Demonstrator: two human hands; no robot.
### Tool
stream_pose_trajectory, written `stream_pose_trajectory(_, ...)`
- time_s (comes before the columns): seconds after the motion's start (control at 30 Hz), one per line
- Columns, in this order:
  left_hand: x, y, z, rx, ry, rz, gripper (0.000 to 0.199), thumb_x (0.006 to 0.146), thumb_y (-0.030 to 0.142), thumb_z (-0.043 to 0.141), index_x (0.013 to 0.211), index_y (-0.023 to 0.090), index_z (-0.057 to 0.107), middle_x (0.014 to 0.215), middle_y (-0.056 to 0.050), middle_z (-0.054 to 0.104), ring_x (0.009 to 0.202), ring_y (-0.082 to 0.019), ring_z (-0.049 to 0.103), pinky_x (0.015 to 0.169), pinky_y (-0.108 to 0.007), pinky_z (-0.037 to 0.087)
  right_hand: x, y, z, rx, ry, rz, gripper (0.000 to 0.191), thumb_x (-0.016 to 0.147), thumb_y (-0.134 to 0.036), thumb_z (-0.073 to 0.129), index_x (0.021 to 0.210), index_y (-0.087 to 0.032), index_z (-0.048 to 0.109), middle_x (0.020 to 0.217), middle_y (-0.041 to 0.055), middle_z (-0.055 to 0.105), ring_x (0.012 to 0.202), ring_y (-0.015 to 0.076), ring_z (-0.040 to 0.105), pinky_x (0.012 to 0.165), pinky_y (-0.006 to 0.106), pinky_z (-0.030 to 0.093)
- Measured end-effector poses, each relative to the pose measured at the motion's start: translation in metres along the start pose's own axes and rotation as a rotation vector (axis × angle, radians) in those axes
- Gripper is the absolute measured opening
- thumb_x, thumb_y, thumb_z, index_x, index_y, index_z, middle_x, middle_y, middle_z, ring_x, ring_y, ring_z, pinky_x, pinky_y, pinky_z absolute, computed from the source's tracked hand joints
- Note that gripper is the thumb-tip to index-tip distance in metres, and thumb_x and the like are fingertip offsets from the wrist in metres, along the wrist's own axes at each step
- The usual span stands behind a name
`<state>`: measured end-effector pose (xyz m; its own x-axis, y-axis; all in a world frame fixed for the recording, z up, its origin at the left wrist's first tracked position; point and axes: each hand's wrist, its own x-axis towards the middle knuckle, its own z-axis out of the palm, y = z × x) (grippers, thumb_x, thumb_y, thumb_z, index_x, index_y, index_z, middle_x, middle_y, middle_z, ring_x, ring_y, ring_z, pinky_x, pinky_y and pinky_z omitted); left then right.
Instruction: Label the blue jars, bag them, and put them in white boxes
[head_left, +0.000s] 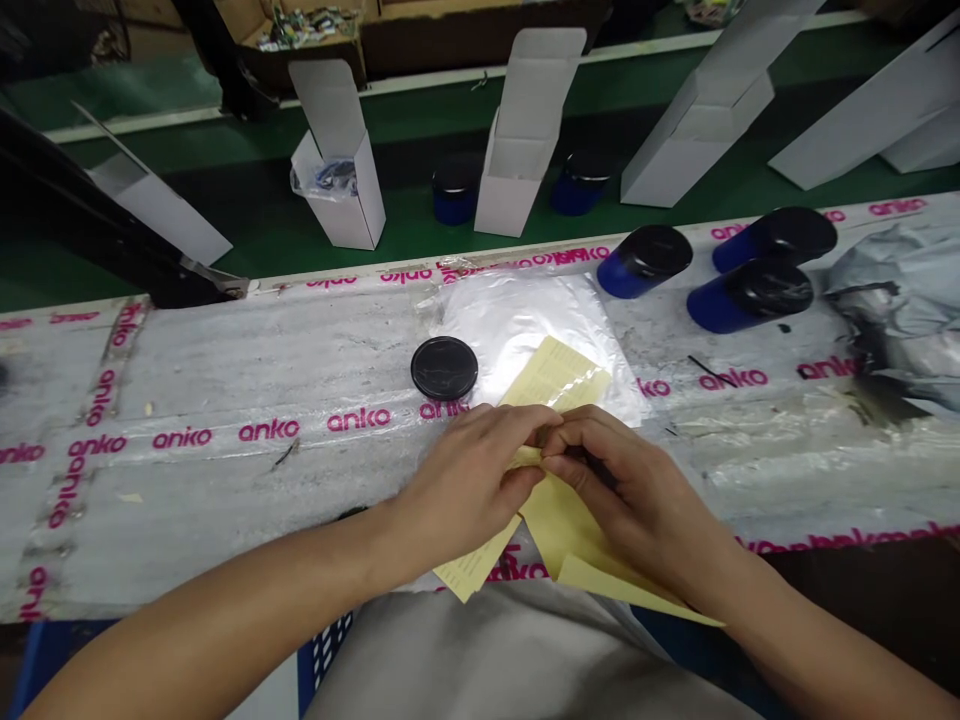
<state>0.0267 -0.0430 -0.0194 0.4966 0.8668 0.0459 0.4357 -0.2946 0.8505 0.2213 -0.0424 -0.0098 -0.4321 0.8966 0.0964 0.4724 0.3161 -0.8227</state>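
Note:
My left hand (480,480) and my right hand (626,480) meet at the table's near side, fingertips pinched together on yellow paper sheets (566,535). Printed text shows on one sheet's lower left end, below my left hand. Part of the paper between the fingers is hidden. Just beyond the hands, another yellow printed sheet (559,370) lies on a stack of clear plastic bags (517,310). A round black lid (444,368) rests left of the bags, close to my left hand.
Blue jars with black lids (645,262) stand and lie at the right, beside a grey plastic bundle (907,290). Open white boxes (341,190) stand on the green belt (412,120) behind. A black metal arm (112,200) crosses the left side.

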Motion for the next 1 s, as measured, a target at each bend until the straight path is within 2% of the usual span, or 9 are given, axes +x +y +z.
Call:
stream_pose_trajectory(0.13,0.000,0.000,0.002,0.010,0.013,0.009,0.048,0.089,0.008,0.062,0.132,0.026,0.048,0.123,-0.005,0.070,0.112,-0.024,0.067,0.098,-0.042,0.054,0.003,0.001,-0.007,0.229,-0.010,0.132,0.012,0.095,-0.027,0.063,0.083,-0.025,0.065,0.091,0.0045,0.067,0.089,0.0217,0.066,0.078,0.035,0.054)
stream_pose_trajectory(0.23,-0.003,0.004,-0.004,0.137,0.032,0.116,0.051,0.092,0.015,0.066,0.138,0.022,0.042,0.120,-0.009,0.071,0.106,-0.026,0.068,0.091,-0.043,0.056,0.009,0.001,-0.020,0.498,0.059,0.310,0.014,0.088,-0.038,0.075,0.082,-0.026,0.071,0.099,0.0050,0.068,0.095,0.0236,0.066,0.080,0.036,0.056)
stream_pose_trajectory(0.33,-0.011,0.012,-0.025,0.306,0.127,0.313,0.035,0.096,0.033,0.066,0.126,0.022,0.051,0.113,-0.009,0.072,0.103,-0.027,0.069,0.087,-0.042,0.055,0.020,-0.004,-0.034,0.661,0.195,0.406,0.018,0.078,-0.043,0.084,0.077,-0.028,0.075,0.096,0.0041,0.066,0.084,0.0200,0.062,0.068,0.032,0.055)
stream_pose_trajectory(0.4,-0.015,0.012,-0.044,0.334,0.250,0.315,0.024,0.095,0.042,0.066,0.109,0.026,0.057,0.102,-0.005,0.073,0.099,-0.025,0.069,0.086,-0.042,0.054,0.029,-0.010,-0.041,0.718,0.220,0.418,0.018,0.075,-0.043,0.087,0.077,-0.028,0.077,0.096,0.0040,0.066,0.078,0.0178,0.060,0.063,0.030,0.054)
stream_pose_trajectory(0.5,-0.016,0.001,-0.068,0.279,0.412,0.065,0.049,0.079,0.052,0.081,0.113,0.028,0.056,0.116,-0.006,0.068,0.110,-0.029,0.065,0.090,-0.045,0.053,0.041,-0.022,-0.046,0.796,0.144,0.434,0.014,0.075,-0.040,0.086,0.082,-0.030,0.080,0.094,0.0044,0.067,0.075,0.0173,0.059,0.061,0.030,0.053)
stream_pose_trajectory(0.6,-0.010,-0.017,-0.071,0.201,0.335,-0.135,0.087,0.059,0.050,0.095,0.129,0.027,0.049,0.136,-0.011,0.057,0.128,-0.036,0.055,0.101,-0.053,0.048,0.053,-0.033,-0.042,0.866,-0.040,0.462,0.016,0.079,-0.040,0.083,0.089,-0.028,0.080,0.085,0.0045,0.065,0.070,0.0164,0.057,0.059,0.030,0.051)
stream_pose_trajectory(0.7,-0.004,-0.028,-0.060,0.174,0.334,-0.207,0.074,0.063,0.040,0.095,0.122,0.026,0.053,0.128,-0.008,0.062,0.124,-0.035,0.057,0.104,-0.057,0.043,0.065,-0.039,-0.031,0.874,-0.200,0.473,0.022,0.080,-0.040,0.082,0.094,-0.023,0.081,0.076,0.0032,0.062,0.065,0.0139,0.054,0.057,0.028,0.048)
stream_pose_trajectory(0.83,-0.003,-0.030,-0.051,0.081,0.427,-0.101,0.057,0.072,0.027,0.089,0.117,0.026,0.054,0.121,-0.006,0.064,0.118,-0.030,0.060,0.102,-0.051,0.047,0.071,-0.040,-0.020,0.800,-0.207,0.439,0.026,0.080,-0.040,0.083,0.100,-0.023,0.078,0.077,0.0020,0.063,0.065,0.0133,0.054,0.058,0.027,0.048)
stream_pose_trajectory(1.0,-0.005,-0.038,-0.050,-0.029,0.378,0.114,0.053,0.082,0.020,0.080,0.124,0.029,0.050,0.134,-0.008,0.059,0.130,-0.027,0.057,0.107,-0.048,0.048,0.057,-0.039,-0.013,0.878,-0.295,0.438,0.022,0.082,-0.038,0.081,0.097,-0.021,0.078,0.072,0.0012,0.062,0.061,0.0119,0.053,0.056,0.027,0.045)
